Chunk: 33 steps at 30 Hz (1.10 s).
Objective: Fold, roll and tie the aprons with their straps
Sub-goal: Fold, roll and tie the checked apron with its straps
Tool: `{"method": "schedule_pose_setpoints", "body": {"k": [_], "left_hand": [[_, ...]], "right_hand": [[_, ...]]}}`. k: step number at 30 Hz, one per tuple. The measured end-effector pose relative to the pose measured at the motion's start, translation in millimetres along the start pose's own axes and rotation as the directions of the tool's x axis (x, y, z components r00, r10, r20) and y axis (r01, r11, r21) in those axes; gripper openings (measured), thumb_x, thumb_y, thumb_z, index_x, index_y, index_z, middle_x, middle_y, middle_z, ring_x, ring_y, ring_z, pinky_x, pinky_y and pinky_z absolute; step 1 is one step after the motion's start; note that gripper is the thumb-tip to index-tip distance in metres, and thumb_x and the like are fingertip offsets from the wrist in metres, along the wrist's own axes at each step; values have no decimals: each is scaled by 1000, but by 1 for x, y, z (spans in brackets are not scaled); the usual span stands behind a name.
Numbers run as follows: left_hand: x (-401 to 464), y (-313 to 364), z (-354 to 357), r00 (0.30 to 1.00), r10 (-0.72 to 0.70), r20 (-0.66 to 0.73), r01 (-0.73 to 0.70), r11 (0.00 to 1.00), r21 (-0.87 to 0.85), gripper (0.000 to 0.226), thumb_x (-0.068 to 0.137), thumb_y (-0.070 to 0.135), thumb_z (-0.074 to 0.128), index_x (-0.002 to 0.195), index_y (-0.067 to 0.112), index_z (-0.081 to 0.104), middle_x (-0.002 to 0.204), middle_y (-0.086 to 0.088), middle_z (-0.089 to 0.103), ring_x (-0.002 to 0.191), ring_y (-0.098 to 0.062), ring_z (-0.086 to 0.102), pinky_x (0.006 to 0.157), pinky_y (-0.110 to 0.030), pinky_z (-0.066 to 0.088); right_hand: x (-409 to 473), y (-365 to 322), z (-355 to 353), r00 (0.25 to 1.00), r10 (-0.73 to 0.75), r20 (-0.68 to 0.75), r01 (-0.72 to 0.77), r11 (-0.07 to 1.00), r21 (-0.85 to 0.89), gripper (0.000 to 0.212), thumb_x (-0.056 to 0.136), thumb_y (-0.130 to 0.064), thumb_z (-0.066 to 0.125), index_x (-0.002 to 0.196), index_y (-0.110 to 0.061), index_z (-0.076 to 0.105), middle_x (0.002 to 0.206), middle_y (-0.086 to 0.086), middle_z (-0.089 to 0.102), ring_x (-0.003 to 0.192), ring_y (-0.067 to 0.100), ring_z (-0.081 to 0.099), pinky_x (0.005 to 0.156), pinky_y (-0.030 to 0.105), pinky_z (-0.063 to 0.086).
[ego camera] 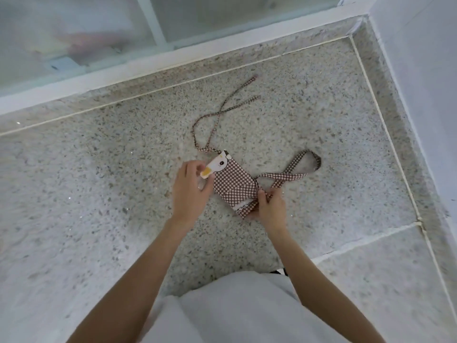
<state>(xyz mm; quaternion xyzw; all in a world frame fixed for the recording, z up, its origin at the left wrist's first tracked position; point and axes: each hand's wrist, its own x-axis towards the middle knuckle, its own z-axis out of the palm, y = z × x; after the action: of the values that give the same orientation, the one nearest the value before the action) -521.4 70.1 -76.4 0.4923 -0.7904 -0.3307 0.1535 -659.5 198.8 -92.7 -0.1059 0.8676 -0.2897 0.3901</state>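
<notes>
Folded apron point(233, 188) on a speckled terrazzo floor point(99, 181), seen from above the person's head; the brown-and-white checked cloth forms a compact, narrow packet lying slantwise, its upper-left end showing a white patch with a small cartoon face and a yellow spot point(217, 167). Left hand point(191, 186): placed at the packet's upper-left end, fingers point(195, 167) curled over the white patch and pinching its edge; the palm lies beside the checked cloth. Right hand point(268, 206): placed at the packet's lower-right end, fingers bent round the cloth and gripping it where the wide strap point(294, 172) leaves the bundle; the thumb sits on top of the fold. The wide strap runs from that corner toward the right, crosses over itself once, and closes in a loop lying flat on the floor. 2 thin ties point(217, 115) leave the packet's upper end, cross each other once, and trail away toward the far side, their free ends apart and resting on the floor near a pale inlaid line point(173, 87); both ties lie slack. Beyond the line a white sill point(148, 60) carries frosted glass panels point(74, 33); a pale wall point(420, 70) closes the corner on the right. Both bare forearms reach down from the bottom of the view, above a white garment point(235, 313) on the person's lap.
</notes>
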Motion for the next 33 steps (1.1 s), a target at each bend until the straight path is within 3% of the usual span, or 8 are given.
{"method": "schedule_pose_setpoints", "body": {"k": [3, 7, 11, 14, 20, 25, 29, 33], "left_hand": [[-29, -19, 8, 948, -262, 182, 284, 953, -108, 39, 84, 32, 66, 116, 17, 48, 113, -2, 52, 90, -13, 59, 75, -31, 53], [-40, -20, 19, 920, -289, 264, 333, 933, -139, 48, 81, 34, 70, 121, 26, 45, 112, -5, 52, 81, -9, 59, 68, -20, 48], [-35, -10, 25, 921, -323, 217, 347, 935, -81, 54, 80, 27, 70, 127, 25, 44, 110, -9, 47, 81, -20, 59, 77, -35, 52], [-31, -8, 27, 922, -333, 199, 354, 931, -83, 56, 79, 25, 70, 128, 25, 44, 111, -9, 47, 86, -23, 58, 75, -35, 51], [-15, -1, 33, 873, -390, 293, 463, 851, -246, 67, 75, 22, 73, 132, 22, 40, 117, -4, 60, 102, -22, 60, 84, -40, 51], [-8, 5, 31, 865, -396, 308, 483, 825, -293, 69, 71, 7, 73, 130, 22, 42, 113, 3, 56, 104, -18, 56, 80, -34, 50], [-5, 5, 22, 896, -339, 288, 443, 733, -516, 65, 70, -16, 59, 116, 29, 48, 115, 1, 56, 106, -17, 57, 76, -31, 54], [-1, -2, 8, 938, -225, 264, 344, 709, -616, 67, 67, -25, 54, 111, 27, 51, 121, -3, 57, 109, -18, 58, 75, -23, 54]], "right_hand": [[-17, 4, 12, 998, -2, 67, 1, 1000, 17, 27, 98, -28, 44, 109, -3, 45, 85, 0, 51, 82, 22, 53, 64, 28, 34], [-23, 4, 11, 977, -213, 1, 209, 955, -211, 22, 95, -29, 50, 103, -9, 45, 85, 4, 58, 73, 21, 54, 58, 28, 35], [-13, -3, 0, 686, -728, -18, 590, 570, -572, 20, 88, -18, 60, 107, -15, 58, 99, 8, 56, 89, 25, 51, 74, 35, 45], [8, -18, 2, 607, -762, 226, 734, 427, -529, 23, 88, -18, 59, 111, -18, 62, 117, 13, 52, 102, 33, 48, 81, 42, 45], [31, -29, 4, 778, -502, 377, 628, 636, -448, 30, 93, -16, 51, 122, -16, 55, 109, 13, 49, 83, 29, 55, 70, 38, 50], [32, -23, -2, 802, -481, 355, 587, 744, -318, 32, 89, -20, 59, 121, -20, 55, 106, 8, 48, 83, 23, 53, 71, 32, 47], [30, -26, -4, 817, -426, 389, 501, 858, -111, 38, 84, -16, 67, 117, -22, 50, 110, 4, 53, 99, 19, 53, 80, 29, 44], [27, -42, -8, 795, -418, 439, 410, 904, 118, 37, 83, -6, 67, 108, -26, 48, 104, 5, 65, 86, 13, 60, 73, 23, 48]]}}
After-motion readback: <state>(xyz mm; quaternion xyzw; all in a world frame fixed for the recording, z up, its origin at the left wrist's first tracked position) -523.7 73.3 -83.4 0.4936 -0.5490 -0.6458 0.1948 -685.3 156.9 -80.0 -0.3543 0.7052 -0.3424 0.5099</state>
